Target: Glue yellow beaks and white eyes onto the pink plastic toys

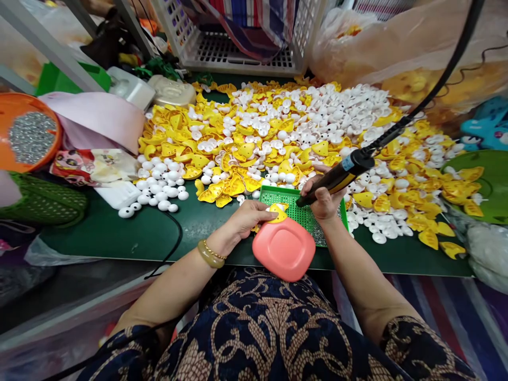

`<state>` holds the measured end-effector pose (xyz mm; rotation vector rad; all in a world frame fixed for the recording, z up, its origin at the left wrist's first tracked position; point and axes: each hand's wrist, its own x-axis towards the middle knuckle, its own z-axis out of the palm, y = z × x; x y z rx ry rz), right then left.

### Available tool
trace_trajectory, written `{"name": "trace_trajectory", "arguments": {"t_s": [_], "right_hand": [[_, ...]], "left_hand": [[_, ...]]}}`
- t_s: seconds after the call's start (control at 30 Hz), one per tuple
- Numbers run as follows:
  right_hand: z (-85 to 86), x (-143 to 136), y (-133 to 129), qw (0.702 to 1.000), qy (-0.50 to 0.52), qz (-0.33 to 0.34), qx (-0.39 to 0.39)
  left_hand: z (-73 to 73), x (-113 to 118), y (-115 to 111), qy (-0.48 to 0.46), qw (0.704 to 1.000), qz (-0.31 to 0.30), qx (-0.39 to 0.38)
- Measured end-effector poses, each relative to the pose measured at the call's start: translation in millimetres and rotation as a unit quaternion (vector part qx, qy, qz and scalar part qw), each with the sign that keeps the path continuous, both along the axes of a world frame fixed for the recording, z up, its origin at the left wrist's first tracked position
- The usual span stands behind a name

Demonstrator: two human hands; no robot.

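My left hand [251, 218] pinches a small yellow plastic piece [279, 213] with a white part on it, just above a coral-pink plastic dish [283, 248]. In my right hand [326, 201] is a black corded electric screwdriver [337, 177], slanting down with its tip low over a green perforated tray [273, 194]. Small silvery screws [320, 233] lie in the tray's right part. Beyond both hands spreads a heap of yellow plastic pieces [226, 185] and white rounded pieces [349, 114]. White eye-like balls with black dots [161, 182] are piled left of my left hand.
An orange bowl [55, 138] full of metal screws stands at the far left, above a green woven basket [43, 198]. A white crate [238, 61] is at the back. A green bowl [492, 180] sits at right. The screwdriver's cord [444, 74] rises to the upper right.
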<state>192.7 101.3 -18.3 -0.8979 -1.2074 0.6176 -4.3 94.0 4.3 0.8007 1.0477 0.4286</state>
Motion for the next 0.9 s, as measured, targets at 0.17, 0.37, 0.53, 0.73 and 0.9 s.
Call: {"name": "trace_trajectory", "arguments": {"t_s": [0.17, 0.37, 0.53, 0.73, 0.9], "right_hand": [[14.6, -0.8, -3.9, 1.000, 0.023, -0.006, 0.008], [73.7, -13.4, -32.0, 0.997, 0.048, 0.005, 0.059], [89.6, -37.0, -53.2, 0.994, 0.059, 0.075, 0.060], [76.9, -44.2, -51.1, 0.987, 0.079, 0.133, 0.047], [70.1, -45.8, -50.0, 0.992, 0.054, 0.112, 0.004]], "left_hand": [[1.2, 1.1, 1.5, 0.002, 1.000, -0.013, -0.006], [4.3, 4.7, 1.5, 0.019, 1.000, -0.021, 0.011], [-0.9, 6.0, -0.2, 0.020, 0.999, -0.022, 0.018], [-4.2, 5.9, -2.2, 0.015, 0.999, -0.019, 0.034], [-2.2, 5.3, -3.1, 0.012, 0.999, -0.023, 0.043]]}}
